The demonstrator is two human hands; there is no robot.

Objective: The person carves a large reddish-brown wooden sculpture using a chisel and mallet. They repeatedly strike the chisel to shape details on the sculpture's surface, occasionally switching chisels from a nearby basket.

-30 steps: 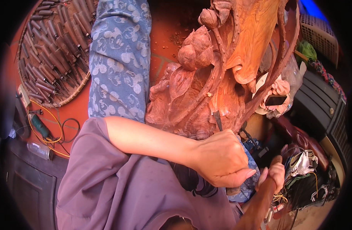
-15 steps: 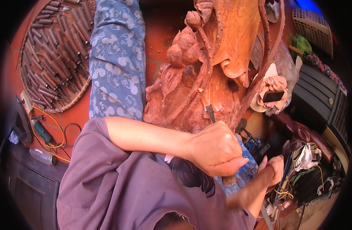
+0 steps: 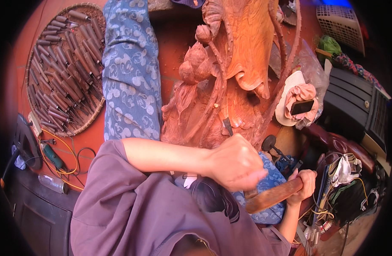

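Note:
My left hand (image 3: 238,164) is closed around a carving chisel. Its dark blade (image 3: 228,126) points away from me and meets the lower part of a reddish wood carving (image 3: 191,115), which has a lotus bud, curling stems and a smooth orange-brown piece. The chisel's handle is mostly hidden in my fist. My right hand (image 3: 304,187) grips a flat wooden mallet (image 3: 275,196) by one end. The mallet's other end lies just below my left fist, close to the handle's butt; whether they touch I cannot tell.
A round woven tray (image 3: 103,106) full of wooden-handled carving tools stands at left. Below it lie a green power tool (image 3: 53,157), an orange cord and a clear bottle (image 3: 53,183). At right are a pale hat (image 3: 285,102) with a phone (image 3: 302,107), a black box (image 3: 349,102) and tangled cords.
The mallet has swung up toward the chisel's butt and its blur has lessened. The chisel stays against the carving in my left hand. The whole view has shifted slightly.

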